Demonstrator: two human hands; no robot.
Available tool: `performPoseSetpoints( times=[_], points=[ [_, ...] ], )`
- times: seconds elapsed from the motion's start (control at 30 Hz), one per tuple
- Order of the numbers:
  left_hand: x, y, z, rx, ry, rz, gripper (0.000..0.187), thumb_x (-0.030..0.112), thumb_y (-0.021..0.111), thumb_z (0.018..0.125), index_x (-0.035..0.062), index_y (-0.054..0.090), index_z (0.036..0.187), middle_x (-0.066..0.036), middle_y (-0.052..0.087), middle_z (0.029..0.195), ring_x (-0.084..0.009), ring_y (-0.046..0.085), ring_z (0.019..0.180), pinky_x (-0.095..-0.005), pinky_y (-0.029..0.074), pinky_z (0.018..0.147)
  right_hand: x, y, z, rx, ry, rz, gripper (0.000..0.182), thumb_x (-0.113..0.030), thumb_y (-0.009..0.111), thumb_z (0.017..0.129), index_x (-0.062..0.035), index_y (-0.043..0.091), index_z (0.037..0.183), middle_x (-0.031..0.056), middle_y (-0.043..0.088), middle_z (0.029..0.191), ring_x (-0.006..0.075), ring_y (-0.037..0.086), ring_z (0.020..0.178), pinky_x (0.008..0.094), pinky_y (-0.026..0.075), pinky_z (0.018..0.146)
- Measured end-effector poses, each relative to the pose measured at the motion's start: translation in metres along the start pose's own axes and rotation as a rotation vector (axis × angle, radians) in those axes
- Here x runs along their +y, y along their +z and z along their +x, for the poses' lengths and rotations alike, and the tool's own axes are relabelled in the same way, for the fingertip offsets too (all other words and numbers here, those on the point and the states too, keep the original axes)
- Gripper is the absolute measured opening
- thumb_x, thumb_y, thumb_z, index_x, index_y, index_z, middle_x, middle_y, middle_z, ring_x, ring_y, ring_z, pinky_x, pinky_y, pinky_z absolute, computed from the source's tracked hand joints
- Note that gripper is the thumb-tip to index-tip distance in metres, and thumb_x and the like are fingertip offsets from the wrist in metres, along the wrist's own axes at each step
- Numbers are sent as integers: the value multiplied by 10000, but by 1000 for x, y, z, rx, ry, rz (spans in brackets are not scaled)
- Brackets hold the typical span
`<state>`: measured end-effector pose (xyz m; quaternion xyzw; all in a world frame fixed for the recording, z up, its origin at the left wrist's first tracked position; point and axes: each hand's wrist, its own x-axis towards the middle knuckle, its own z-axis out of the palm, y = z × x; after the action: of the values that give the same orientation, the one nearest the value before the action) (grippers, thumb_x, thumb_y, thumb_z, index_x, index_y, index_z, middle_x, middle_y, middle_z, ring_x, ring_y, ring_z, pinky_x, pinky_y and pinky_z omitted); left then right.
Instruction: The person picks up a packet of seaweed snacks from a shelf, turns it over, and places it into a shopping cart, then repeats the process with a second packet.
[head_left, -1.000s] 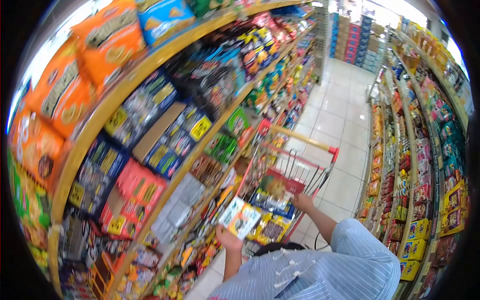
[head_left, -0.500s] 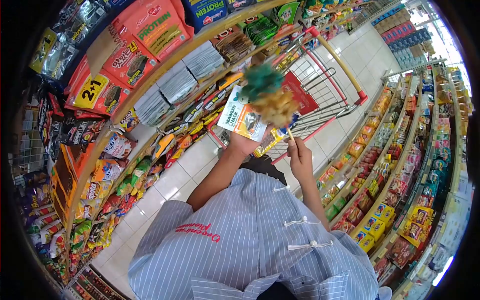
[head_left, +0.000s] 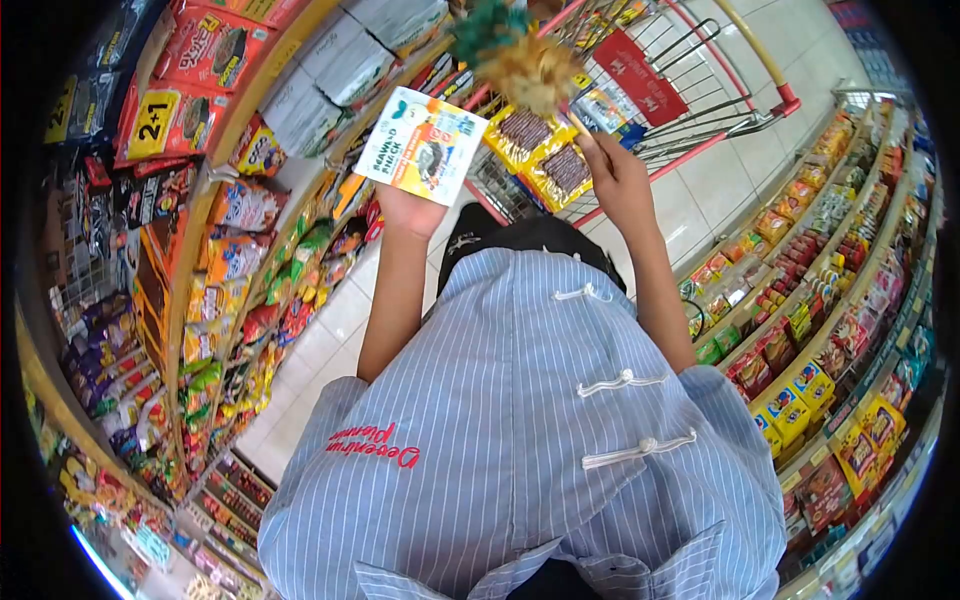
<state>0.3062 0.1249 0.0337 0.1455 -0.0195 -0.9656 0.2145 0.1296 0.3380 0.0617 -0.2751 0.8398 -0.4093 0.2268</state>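
Observation:
My left hand point(head_left: 412, 212) holds up a white and orange seaweed snack packet point(head_left: 424, 146), its printed front facing me. The fingers are mostly hidden behind the packet. My right hand point(head_left: 617, 178) is closed around the thin, light-coloured handle of a feather duster point(head_left: 530, 72). Its green and tan feathers are blurred and sit just beyond the packet, to its upper right. Between my two hands, yellow snack packs point(head_left: 543, 152) with dark contents lie at the shopping cart point(head_left: 692, 135).
The cart has a red panel point(head_left: 640, 78) and more packets inside. On the left, a shelf carries stacked grey-white packs point(head_left: 350, 58), red packs point(head_left: 213, 48) and several rows of snacks. Curved shelves of packaged goods point(head_left: 790, 265) line the right, across white floor tiles.
My hands have moved farther apart. The seaweed packet has shifted left, and the duster's feathers no longer overlap its right side. The view has also shifted, showing more of the yellow packs.

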Motion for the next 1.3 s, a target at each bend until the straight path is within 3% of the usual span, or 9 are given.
performPoseSetpoints(
  times=[0.17,0.2,0.23,0.3,0.43,0.63,0.77,1.17,1.3],
  points=[
    [-29,17,-13,-177,14,110,587,484,418,945,51,489,1336,-154,547,1316,-374,495,1234,-579,356,1062,-9,-7,-17,-366,-364,63,274,-305,544,964,-49,643,968,169,587,662,341,597,595,419,450,554],
    [-36,-11,-8,403,227,193,603,509,417,939,59,494,1333,-154,547,1313,-378,478,1250,-619,331,1058,-2,-8,-13,-352,-349,-37,275,-303,546,964,-46,643,971,172,585,659,341,595,593,416,445,549],
    [-43,-9,-10,413,233,193,603,509,417,939,59,494,1333,-154,547,1313,-378,478,1250,-619,331,1058,8,-6,-10,-342,-334,-134,275,-301,547,963,-44,644,974,176,583,655,342,593,591,414,440,544],
    [-55,5,-7,-184,78,35,589,470,351,972,53,446,1377,-169,486,1384,-359,472,1266,-547,341,1084,36,-11,2,-243,-223,-39,281,-304,546,966,-40,642,973,172,565,637,307,567,560,397,423,530],
    [-70,13,-2,-1,111,-43,620,465,379,967,32,400,1410,-176,434,1437,-358,444,1299,-494,356,1090,34,-32,17,-38,-45,175,296,-303,551,975,-22,642,955,109,462,576,129,369,543,326,350,506],
    [-76,-31,5,-15,53,-67,540,444,396,966,44,497,1313,-148,541,1322,-315,506,1231,-472,386,1064,30,-38,3,-342,-302,-134,277,-297,556,957,-39,653,990,171,586,639,286,593,559,405,423,536],
    [-91,36,25,124,39,85,611,448,385,964,35,395,1415,-153,440,1436,-333,456,1288,-475,368,1076,71,-42,31,11,68,-3,249,-269,587,952,-23,622,970,96,537,614,145,487,552,324,385,526],
    [-136,36,66,255,-162,297,535,393,381,980,-3,479,1327,-183,520,1352,-318,534,1206,-452,398,1058,45,-46,30,-51,378,856,200,-220,734,843,-55,637,901,-70,528,662,4,393,537,194,275,480],
    [-131,27,69,513,-147,302,499,393,349,997,36,464,1326,-154,551,1267,-285,489,1233,-479,353,1075,58,-54,34,384,36,744,177,-194,697,874,-36,623,901,-40,542,677,26,433,550,212,340,479]
  ],
)
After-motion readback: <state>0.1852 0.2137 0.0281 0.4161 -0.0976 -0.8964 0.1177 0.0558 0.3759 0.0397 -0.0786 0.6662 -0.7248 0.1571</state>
